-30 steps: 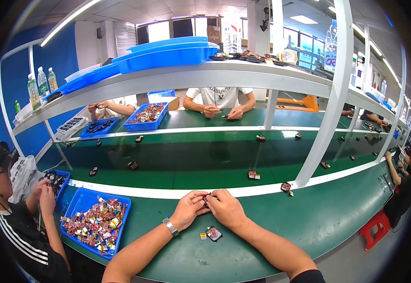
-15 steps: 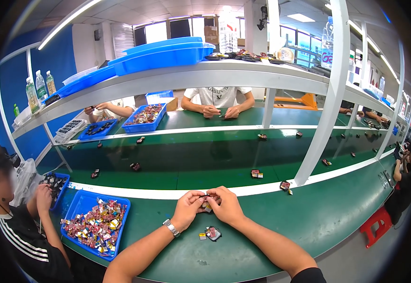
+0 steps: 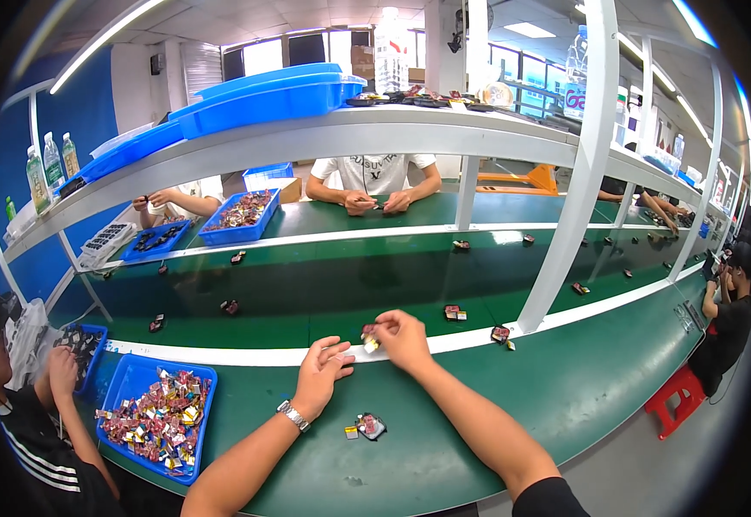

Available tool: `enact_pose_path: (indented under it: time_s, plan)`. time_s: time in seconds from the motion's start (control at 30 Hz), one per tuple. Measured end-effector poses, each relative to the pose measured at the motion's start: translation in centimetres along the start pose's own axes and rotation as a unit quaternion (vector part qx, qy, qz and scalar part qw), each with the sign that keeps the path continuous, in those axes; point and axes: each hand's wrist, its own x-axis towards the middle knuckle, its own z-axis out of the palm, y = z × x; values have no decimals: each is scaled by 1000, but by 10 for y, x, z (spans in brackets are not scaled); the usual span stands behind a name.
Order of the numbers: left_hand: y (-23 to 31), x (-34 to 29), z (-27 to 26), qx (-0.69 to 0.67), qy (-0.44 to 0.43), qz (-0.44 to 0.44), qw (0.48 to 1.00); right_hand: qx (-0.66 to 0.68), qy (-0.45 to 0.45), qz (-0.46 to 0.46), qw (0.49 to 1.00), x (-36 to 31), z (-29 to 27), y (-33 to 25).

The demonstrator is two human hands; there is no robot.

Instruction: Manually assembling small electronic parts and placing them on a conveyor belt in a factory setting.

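My right hand (image 3: 404, 341) pinches a small circuit board assembly (image 3: 370, 338), reddish with a white and yellow tab hanging down, just above the white rail at the bench's far edge. My left hand (image 3: 320, 376), a metal watch on its wrist, is apart from it to the left. Its fingers are loosely spread with nothing in them. Between my forearms, on the green bench, lies a second circuit board assembly (image 3: 370, 427) with a dark rim and a yellow-and-white tab beside it.
A blue tray (image 3: 212, 405) heaped with similar boards stands at my left, near a seated co-worker (image 3: 35, 431). Beyond the white rail (image 3: 276, 357) runs a green belt (image 3: 341, 289) with scattered assemblies. A white post (image 3: 556, 250) rises right of my hands, supporting an overhead shelf (image 3: 324, 142).
My hands have come apart. The left has let go, while the right has carried the circuit board assembly forward to the rail. The whole view has shifted slightly.
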Motion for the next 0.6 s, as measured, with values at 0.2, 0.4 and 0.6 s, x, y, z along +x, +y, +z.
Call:
enact_pose_path:
  time_s: [0.2,0.4,0.6]
  plan:
    - [-7,1,-3,59,-57,-4,997,-120,80,15,989,43,-5,42]
    - [-2,-2,-14,54,-70,-6,996,-487,231,-39,841,32,-65,28]
    - [-5,2,-10,62,-88,-5,994,-471,179,90,859,32,-91,62]
